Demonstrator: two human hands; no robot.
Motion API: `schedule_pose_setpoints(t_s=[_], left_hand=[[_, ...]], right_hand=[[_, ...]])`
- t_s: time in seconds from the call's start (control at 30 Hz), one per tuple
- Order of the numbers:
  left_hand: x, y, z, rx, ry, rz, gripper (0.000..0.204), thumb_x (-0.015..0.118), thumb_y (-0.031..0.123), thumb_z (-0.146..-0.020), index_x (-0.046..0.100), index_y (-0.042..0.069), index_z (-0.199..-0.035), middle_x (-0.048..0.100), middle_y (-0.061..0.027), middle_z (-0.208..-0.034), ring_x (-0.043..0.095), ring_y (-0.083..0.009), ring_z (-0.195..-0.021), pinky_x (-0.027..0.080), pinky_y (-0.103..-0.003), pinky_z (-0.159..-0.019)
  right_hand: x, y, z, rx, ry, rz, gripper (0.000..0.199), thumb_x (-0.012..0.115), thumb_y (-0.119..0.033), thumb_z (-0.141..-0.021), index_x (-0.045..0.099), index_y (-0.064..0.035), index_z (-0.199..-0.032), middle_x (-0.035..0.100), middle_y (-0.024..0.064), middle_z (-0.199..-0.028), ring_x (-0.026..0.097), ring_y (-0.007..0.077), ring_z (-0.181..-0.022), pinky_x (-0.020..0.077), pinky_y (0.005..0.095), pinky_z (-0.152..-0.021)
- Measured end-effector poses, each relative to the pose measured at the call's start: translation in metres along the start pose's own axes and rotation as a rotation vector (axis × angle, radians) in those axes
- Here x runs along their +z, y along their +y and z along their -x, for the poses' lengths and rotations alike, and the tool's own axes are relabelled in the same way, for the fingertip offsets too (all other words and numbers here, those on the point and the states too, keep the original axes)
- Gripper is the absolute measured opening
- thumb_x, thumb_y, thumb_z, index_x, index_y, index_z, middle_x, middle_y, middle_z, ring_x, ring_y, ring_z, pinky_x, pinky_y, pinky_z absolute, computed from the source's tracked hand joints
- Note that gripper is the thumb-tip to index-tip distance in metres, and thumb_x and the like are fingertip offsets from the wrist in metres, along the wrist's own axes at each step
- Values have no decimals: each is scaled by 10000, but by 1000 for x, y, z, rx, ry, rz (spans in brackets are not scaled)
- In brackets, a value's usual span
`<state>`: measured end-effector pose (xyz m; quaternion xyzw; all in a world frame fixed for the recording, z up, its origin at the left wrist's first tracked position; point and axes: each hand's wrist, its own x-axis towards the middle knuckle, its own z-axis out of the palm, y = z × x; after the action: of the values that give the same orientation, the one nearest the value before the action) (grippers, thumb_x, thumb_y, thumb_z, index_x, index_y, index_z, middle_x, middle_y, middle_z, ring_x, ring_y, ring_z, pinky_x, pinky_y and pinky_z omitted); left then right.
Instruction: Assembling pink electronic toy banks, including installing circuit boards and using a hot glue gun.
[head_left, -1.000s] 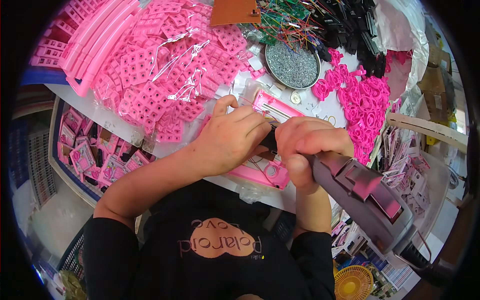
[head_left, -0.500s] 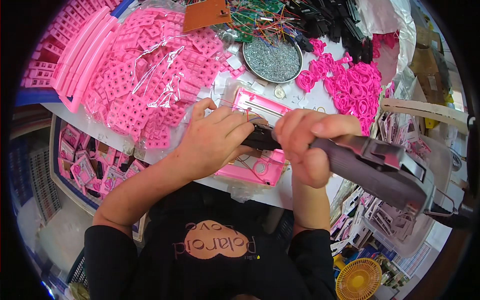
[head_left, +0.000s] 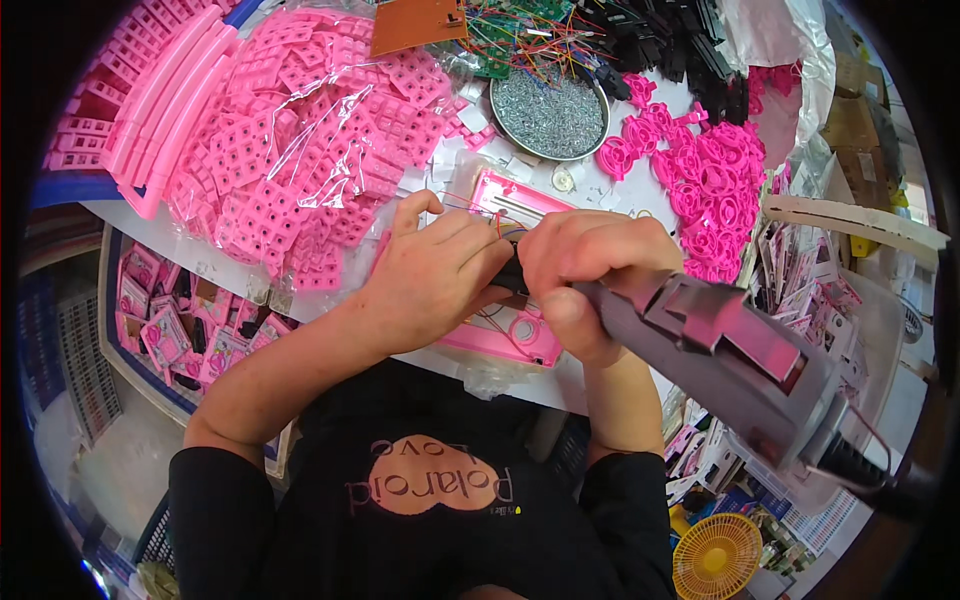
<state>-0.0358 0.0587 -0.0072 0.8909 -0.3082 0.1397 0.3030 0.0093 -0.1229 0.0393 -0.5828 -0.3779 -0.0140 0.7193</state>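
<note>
While the left hand (head_left: 440, 275) lies flat and spread over the pink housing (head_left: 505, 270), pinning it to the white tabletop (head_left: 590, 375), the right hand (head_left: 590, 275) is wrapped tight round the grey power screwdriver (head_left: 720, 350), fist closed on the front of its barrel. And look at the line of that tool: its long axis runs from the lower right, where the cord end hangs off past the table edge, up and left towards the middle of the housing, so the working tip points straight at the gap between the two hands. The tip itself is buried behind the fingers, so whether it is seated on a screw cannot be told from here. The housing lies with its length running from the upper right down to the lower left, one end peeking out above the knuckles, the other, with a round opening, showing below the left hand's fingers. Thin coloured wires (head_left: 500, 225) cross its top edge just by the fingertips. So the right hand is the one carrying the tool, the left is the clamp, fingers extended rather than curled around anything. Just beyond the housing sits the round metal dish of screws (head_left: 550, 110), and a heap of pink moulded parts (head_left: 300, 140) lies to the left under clear film.
</note>
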Motion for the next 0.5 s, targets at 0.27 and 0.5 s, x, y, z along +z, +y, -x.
schedule_pose_setpoints(t_s=[0.27,0.5], left_hand=[[-3,2,-4,-36,-18,-1,408,769,323,-756,639,131,-1092,625,3,-1056,571,-211,-1011,324,-464,-954],[-3,-4,-6,-138,-125,98,516,786,340,-771,603,107,-1193,661,-31,-1124,564,-228,-1098,319,-485,-994]], right_hand=[[-31,-9,-5,210,30,-285,925,837,-34,-614,402,-10,-1430,627,143,-1105,609,205,-1003,501,362,-832],[-46,-18,48,239,-368,995,588,833,-130,-730,620,-105,-1277,603,87,-1068,602,223,-959,507,322,-771]])
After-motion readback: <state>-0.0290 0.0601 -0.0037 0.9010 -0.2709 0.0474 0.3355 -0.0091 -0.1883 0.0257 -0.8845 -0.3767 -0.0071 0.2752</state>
